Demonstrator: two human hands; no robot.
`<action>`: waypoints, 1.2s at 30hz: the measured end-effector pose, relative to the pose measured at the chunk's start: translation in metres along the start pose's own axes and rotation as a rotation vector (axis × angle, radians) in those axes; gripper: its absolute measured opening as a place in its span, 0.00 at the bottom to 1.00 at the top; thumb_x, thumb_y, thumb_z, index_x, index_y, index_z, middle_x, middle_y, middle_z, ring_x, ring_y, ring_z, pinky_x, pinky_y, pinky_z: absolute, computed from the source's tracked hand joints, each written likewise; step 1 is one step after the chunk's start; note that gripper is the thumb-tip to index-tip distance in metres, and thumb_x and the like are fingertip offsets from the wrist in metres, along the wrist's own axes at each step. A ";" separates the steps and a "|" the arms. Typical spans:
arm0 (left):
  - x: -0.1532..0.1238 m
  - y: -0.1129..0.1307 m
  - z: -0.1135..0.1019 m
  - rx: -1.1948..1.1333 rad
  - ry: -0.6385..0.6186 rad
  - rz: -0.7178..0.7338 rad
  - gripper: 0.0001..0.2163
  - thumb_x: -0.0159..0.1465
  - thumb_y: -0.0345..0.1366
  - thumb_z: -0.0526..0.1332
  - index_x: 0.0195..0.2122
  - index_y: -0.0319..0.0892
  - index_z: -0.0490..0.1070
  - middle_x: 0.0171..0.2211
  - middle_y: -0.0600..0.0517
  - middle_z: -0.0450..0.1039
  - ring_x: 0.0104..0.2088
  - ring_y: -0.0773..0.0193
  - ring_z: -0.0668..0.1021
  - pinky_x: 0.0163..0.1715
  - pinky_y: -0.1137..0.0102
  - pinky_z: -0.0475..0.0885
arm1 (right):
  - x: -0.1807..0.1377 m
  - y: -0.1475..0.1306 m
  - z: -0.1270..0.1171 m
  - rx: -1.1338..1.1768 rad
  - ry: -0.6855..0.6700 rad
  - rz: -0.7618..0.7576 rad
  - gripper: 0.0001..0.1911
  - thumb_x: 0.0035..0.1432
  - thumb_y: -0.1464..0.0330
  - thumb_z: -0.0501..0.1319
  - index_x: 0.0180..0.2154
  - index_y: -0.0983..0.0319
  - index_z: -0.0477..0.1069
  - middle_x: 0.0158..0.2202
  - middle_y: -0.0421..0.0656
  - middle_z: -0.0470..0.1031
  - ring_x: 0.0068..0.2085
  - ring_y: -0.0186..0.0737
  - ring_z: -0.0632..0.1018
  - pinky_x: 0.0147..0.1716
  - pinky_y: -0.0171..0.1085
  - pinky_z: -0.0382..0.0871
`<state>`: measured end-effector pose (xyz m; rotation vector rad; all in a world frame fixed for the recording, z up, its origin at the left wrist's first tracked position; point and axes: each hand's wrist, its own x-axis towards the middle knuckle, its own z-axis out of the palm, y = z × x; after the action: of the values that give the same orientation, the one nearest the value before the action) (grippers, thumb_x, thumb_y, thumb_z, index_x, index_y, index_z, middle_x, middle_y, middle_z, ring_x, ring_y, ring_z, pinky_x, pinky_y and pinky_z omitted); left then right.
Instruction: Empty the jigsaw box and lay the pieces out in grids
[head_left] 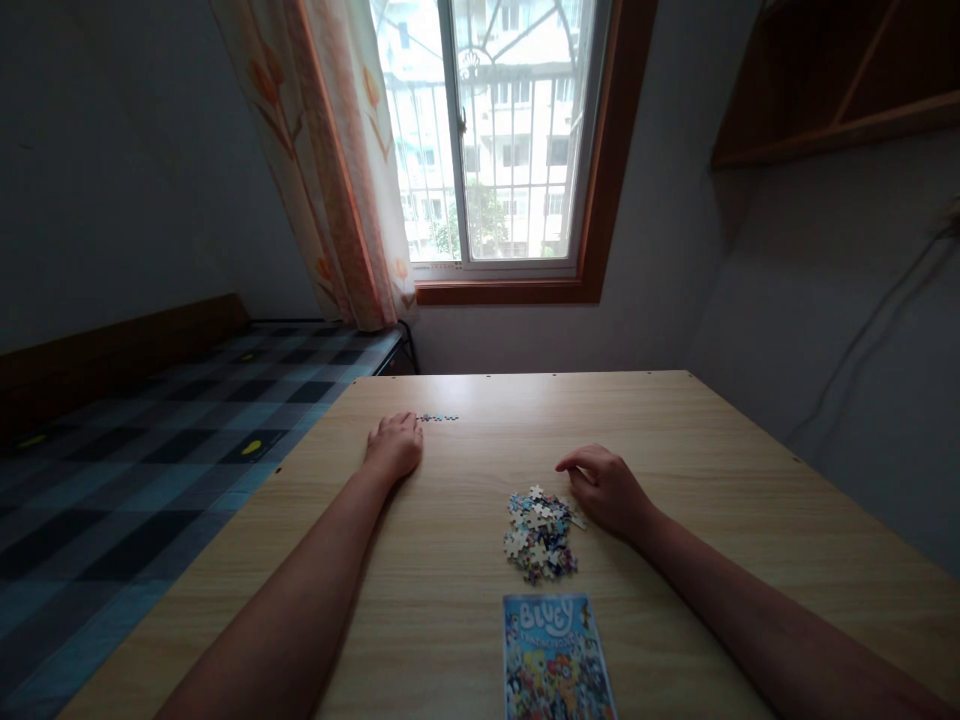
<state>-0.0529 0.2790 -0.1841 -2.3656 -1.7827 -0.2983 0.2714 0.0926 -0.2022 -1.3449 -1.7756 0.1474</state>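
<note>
My left hand (395, 443) rests flat on the wooden table toward its far left, fingers stretched out. Its fingertips are at the left end of a short row of joined jigsaw puzzle pieces (441, 417). My right hand (606, 488) is just above and right of a loose pile of jigsaw pieces (540, 535), some showing pale backs and others coloured faces. Its index finger points left and bends down, while the other fingers are curled in; anything inside them is hidden. Below the pile lies a colourful picture sheet (557, 655) headed "BLUEY".
The light wooden table (465, 500) reaches toward a window (510, 140) with a flowered curtain (330, 160). On the left stands a bed with a checked cover (150, 480). A wooden shelf (840, 130) hangs on the right wall.
</note>
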 end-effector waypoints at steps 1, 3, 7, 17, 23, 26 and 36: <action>0.000 0.000 -0.001 -0.002 0.002 -0.005 0.22 0.70 0.38 0.47 0.60 0.41 0.69 0.63 0.42 0.66 0.59 0.48 0.68 0.58 0.55 0.63 | 0.000 0.000 0.000 -0.001 0.001 -0.003 0.13 0.57 0.77 0.57 0.34 0.59 0.79 0.35 0.44 0.80 0.41 0.44 0.78 0.44 0.42 0.70; 0.000 0.002 -0.002 -0.006 0.009 -0.013 0.22 0.70 0.39 0.47 0.61 0.40 0.68 0.64 0.42 0.65 0.60 0.48 0.67 0.58 0.56 0.63 | 0.000 0.001 0.000 -0.001 0.002 -0.008 0.13 0.57 0.77 0.57 0.34 0.59 0.79 0.35 0.44 0.80 0.40 0.44 0.78 0.44 0.42 0.70; -0.006 0.019 -0.008 0.006 0.042 0.041 0.22 0.70 0.40 0.48 0.62 0.41 0.68 0.64 0.42 0.63 0.62 0.49 0.65 0.59 0.57 0.63 | 0.000 0.000 0.000 0.005 0.001 -0.015 0.13 0.57 0.78 0.57 0.34 0.59 0.79 0.35 0.44 0.80 0.40 0.44 0.77 0.44 0.43 0.70; -0.013 0.051 -0.002 0.007 -0.025 0.102 0.23 0.70 0.46 0.49 0.64 0.50 0.66 0.72 0.42 0.48 0.70 0.45 0.52 0.64 0.42 0.49 | 0.001 -0.001 0.000 0.013 -0.011 -0.007 0.13 0.57 0.78 0.56 0.34 0.59 0.78 0.35 0.43 0.80 0.41 0.44 0.77 0.45 0.43 0.69; -0.006 0.050 0.002 -0.024 -0.108 0.073 0.26 0.70 0.49 0.47 0.66 0.49 0.63 0.73 0.42 0.45 0.71 0.43 0.48 0.64 0.39 0.46 | 0.003 -0.004 0.001 0.021 -0.018 -0.009 0.14 0.56 0.79 0.56 0.34 0.60 0.78 0.34 0.43 0.80 0.40 0.43 0.77 0.44 0.42 0.69; -0.007 0.053 0.000 -0.023 -0.135 0.055 0.27 0.71 0.49 0.45 0.67 0.46 0.62 0.73 0.40 0.43 0.71 0.44 0.48 0.65 0.40 0.46 | 0.003 -0.004 0.001 0.013 -0.026 -0.019 0.14 0.56 0.80 0.56 0.34 0.60 0.78 0.34 0.43 0.80 0.40 0.43 0.77 0.44 0.41 0.68; -0.009 0.055 0.000 -0.030 -0.121 0.046 0.26 0.71 0.48 0.44 0.67 0.47 0.62 0.73 0.42 0.44 0.71 0.44 0.49 0.65 0.41 0.47 | 0.002 -0.002 0.002 0.004 -0.010 -0.042 0.14 0.55 0.80 0.56 0.34 0.60 0.78 0.36 0.43 0.80 0.41 0.43 0.76 0.46 0.42 0.68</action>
<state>-0.0028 0.2559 -0.1866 -2.4915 -1.7828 -0.1815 0.2688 0.0945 -0.2009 -1.3050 -1.8095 0.1351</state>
